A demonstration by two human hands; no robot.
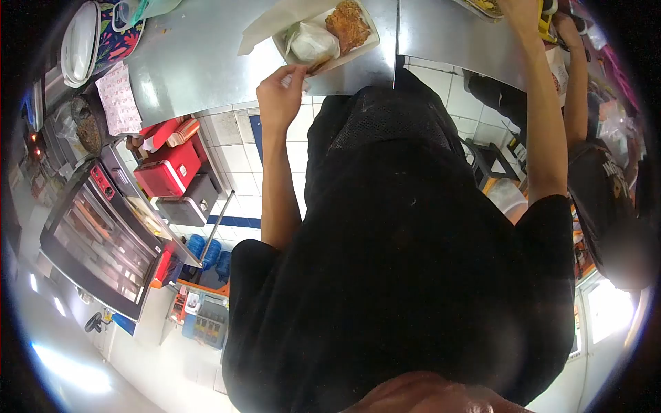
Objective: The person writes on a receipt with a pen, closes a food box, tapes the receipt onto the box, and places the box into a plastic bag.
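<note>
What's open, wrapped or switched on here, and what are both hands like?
Box, open
Fried chicken, uncovered
White bundle, wrapped
Left hand, fingers at the box's edge
Right hand, partly out of picture
Long light, on
Glass-fronted cabinet, can't tell if shut

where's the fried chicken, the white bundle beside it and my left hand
Fried chicken (347, 26): head view, middle of its brown crust.
White bundle (314, 43): head view, middle of its surface.
Left hand (281, 95): head view, middle of the hand.

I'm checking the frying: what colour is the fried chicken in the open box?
The fried chicken is golden-brown; head view shows it best.
</note>
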